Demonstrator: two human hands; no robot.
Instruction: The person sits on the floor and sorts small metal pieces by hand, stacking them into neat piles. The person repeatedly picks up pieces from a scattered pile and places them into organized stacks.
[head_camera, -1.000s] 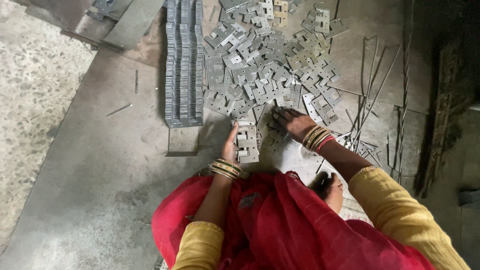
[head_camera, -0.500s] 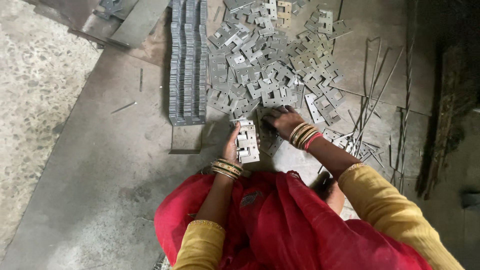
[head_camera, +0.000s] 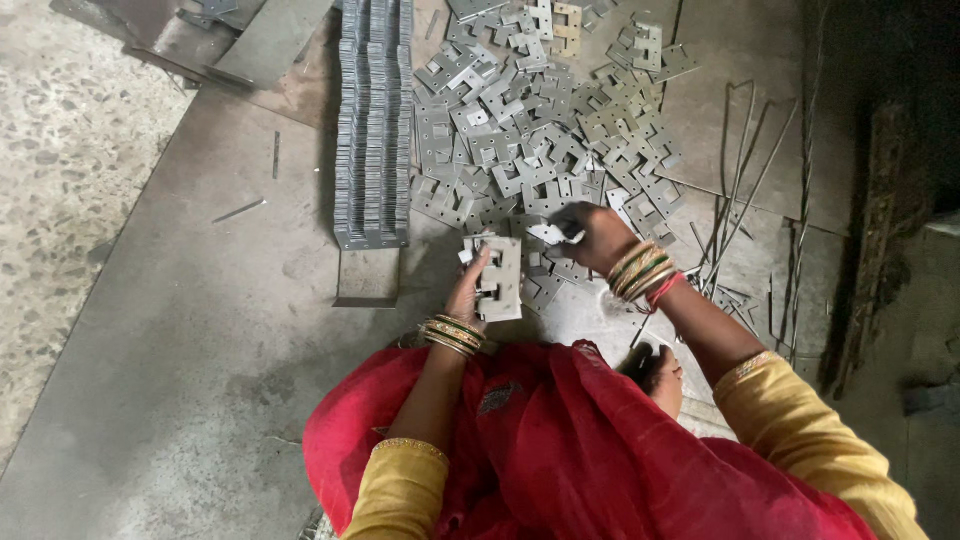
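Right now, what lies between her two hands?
In the head view, a few loose plates on the floor, between the left hand and right hand.

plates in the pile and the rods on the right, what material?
Loose plates: likely sheet steel, bare dull grey, thin with punched slots; a few look yellowish. Same for the stack held in the left hand. Rods: probably steel wire, thin, grey, slightly bent.

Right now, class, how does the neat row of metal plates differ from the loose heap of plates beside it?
The neat row stands its plates on edge, packed face to face in long straight lines; the loose heap lies flat, scattered and overlapping at all angles. The row shows only thin edges; the heap shows the plates' notched faces and holes. Both are grey metal and rest on the sheet-metal floor, within reach of the right hand.
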